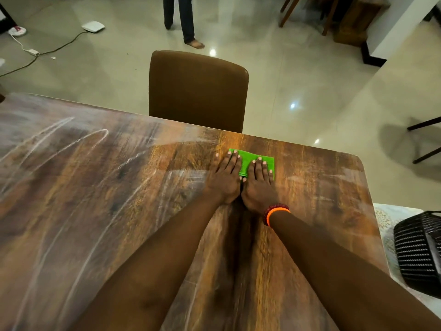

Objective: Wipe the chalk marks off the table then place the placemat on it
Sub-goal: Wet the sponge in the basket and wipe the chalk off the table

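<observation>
From the head camera, both arms reached forward across a wooden table. The left hand and the right hand lay side by side, palms down and fingers stretched flat, thumbs touching each other. Both pressed on a folded green cloth near the far right part of the table; the left hand covered its left edge, the right hand most of its right half. Neither hand gripped the cloth; they only pushed it flat against the wood. White chalk marks ran in long loops and streaks over the left half of the table, well apart from the cloth. The wood around the hands looked cleaner. Orange and red bangles sat on the right wrist. A brown chair stood against the far edge of the table. A black basket sat at the right, beside the table. A placemat could not be made out for certain.
</observation>
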